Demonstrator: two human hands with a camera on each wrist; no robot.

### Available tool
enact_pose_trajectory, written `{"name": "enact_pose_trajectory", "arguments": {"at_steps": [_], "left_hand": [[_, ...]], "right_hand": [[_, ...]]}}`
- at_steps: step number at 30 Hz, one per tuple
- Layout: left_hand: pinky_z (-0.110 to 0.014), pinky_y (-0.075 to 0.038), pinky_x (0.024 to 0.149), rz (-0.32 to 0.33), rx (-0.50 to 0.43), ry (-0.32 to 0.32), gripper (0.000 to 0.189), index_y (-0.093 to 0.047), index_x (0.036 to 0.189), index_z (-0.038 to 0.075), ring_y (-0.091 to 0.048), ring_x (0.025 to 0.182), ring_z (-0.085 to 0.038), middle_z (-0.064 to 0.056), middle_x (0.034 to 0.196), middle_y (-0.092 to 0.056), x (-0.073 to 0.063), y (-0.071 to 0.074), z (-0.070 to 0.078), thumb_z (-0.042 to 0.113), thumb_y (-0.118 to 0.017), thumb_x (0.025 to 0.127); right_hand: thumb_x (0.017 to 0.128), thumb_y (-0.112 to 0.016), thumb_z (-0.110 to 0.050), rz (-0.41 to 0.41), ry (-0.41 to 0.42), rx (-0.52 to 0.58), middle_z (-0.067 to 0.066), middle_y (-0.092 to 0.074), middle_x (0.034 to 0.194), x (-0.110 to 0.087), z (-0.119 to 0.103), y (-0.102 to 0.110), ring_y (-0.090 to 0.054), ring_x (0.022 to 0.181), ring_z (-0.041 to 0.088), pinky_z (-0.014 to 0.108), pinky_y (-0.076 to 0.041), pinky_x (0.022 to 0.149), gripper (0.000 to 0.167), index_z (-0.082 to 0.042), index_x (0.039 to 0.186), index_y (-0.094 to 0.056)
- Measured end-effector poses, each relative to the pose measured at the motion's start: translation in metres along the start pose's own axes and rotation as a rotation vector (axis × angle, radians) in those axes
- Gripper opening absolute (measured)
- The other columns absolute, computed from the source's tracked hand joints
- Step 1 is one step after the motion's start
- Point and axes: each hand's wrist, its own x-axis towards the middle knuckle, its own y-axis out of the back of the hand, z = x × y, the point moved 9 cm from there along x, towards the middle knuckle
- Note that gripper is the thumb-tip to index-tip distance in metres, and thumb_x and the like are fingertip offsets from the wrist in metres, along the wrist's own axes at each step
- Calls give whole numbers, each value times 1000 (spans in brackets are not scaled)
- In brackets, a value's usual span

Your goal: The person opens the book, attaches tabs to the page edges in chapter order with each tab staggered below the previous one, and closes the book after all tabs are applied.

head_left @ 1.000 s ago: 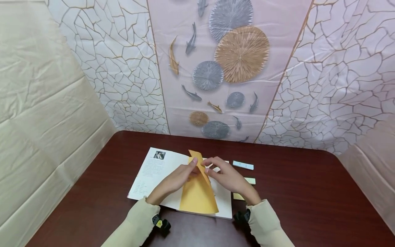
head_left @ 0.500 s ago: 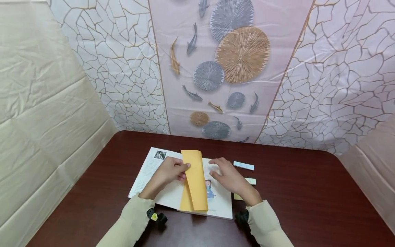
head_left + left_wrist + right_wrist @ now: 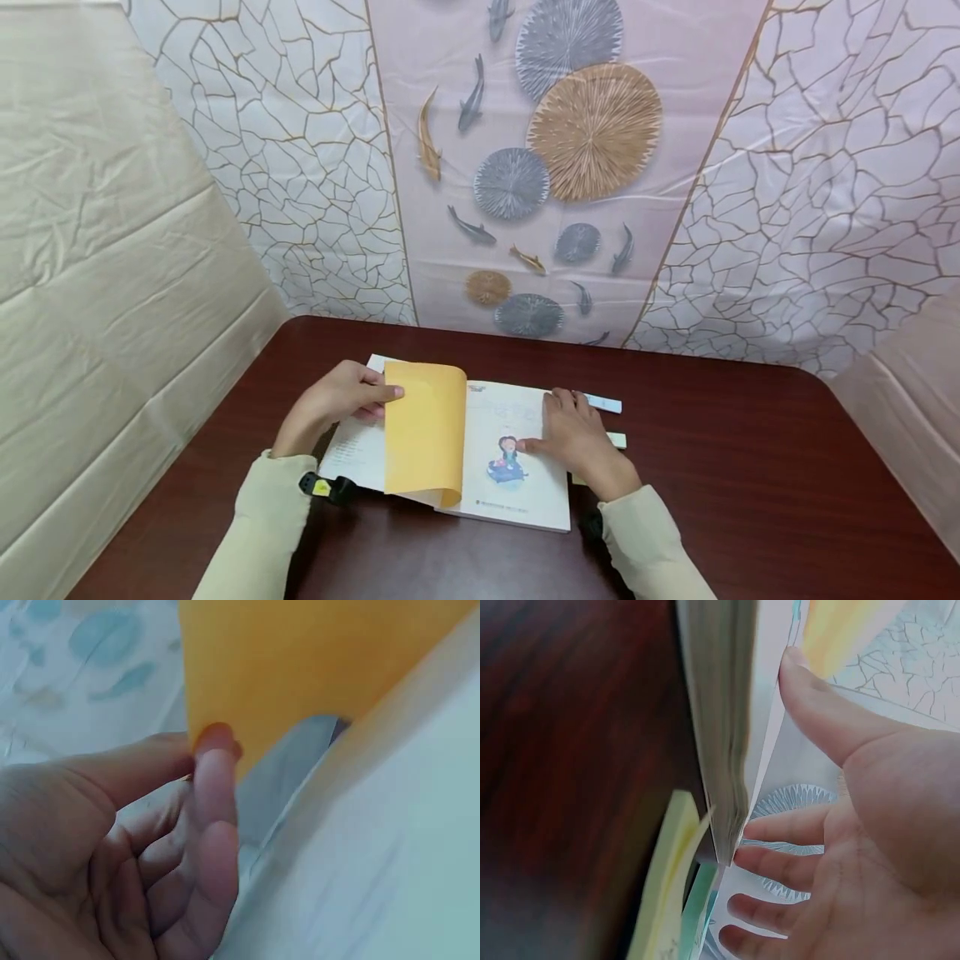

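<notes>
Yellow page (image 3: pixel 423 425) arched over the open book (image 3: pixel 542 518) on the tabletop (image 3: pixel 712 475).
The left hand (image 3: pixel 333 402) had its grip pinched on the page's free edge, a sound hold; the right hand (image 3: pixel 576 437) lay spread at the book's outer edge, gripping nothing. The sheet seemed light, flexible and easily creased; the book probably weighed far more.

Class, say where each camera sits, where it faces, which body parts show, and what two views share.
Head: worn on the head, facing forward and down at the open book; left hand, right hand and sleeves show.
Left wrist: on that wrist, facing the yellow page; only that hand shows.
Right wrist: on that wrist, facing the page edges; only that hand shows.
Head and left wrist share the pinched yellow page.
</notes>
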Motion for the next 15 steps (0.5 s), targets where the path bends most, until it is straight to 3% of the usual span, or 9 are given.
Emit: {"name": "enact_pose_trajectory", "arguments": {"at_steps": [5, 9, 12, 15], "left_hand": [[-32, -57, 70, -2, 96, 16, 34, -62, 74, 8, -61, 67, -16, -1, 67, -58, 1, 17, -22, 26, -73, 101], [-36, -58, 75, -6, 154, 16, 19, -69, 96, 3, -65, 79, -20, -4, 82, -65, 3, 22, -35, 20, -70, 102], [-37, -57, 73, -5, 155, -4, 22, -67, 112, -3, -68, 82, -22, -9, 89, -70, 4, 23, -37, 16, -72, 100], [-38, -55, 69, 14, 177, -26, 25, -64, 117, -4, -67, 80, -23, -11, 88, -70, 4, 24, -34, 13, -73, 99]], "right_hand": [[89, -83, -50, -2, -25, -12, 28, -37, 162, -1, 7, 2, -27, 151, 51, 64, -26, 122, 97, 10, 154, -43], [89, -83, -51, -11, -18, -10, 28, -36, 162, -1, 7, 2, -27, 151, 51, 66, -26, 121, 98, 9, 155, -41], [90, -82, -52, -15, -17, -16, 27, -36, 163, -1, 7, 1, -27, 151, 51, 67, -27, 120, 98, 8, 155, -41], [90, -81, -55, -16, -21, -34, 26, -37, 162, -1, 7, 0, -29, 150, 51, 67, -27, 119, 99, 8, 156, -41]]}}
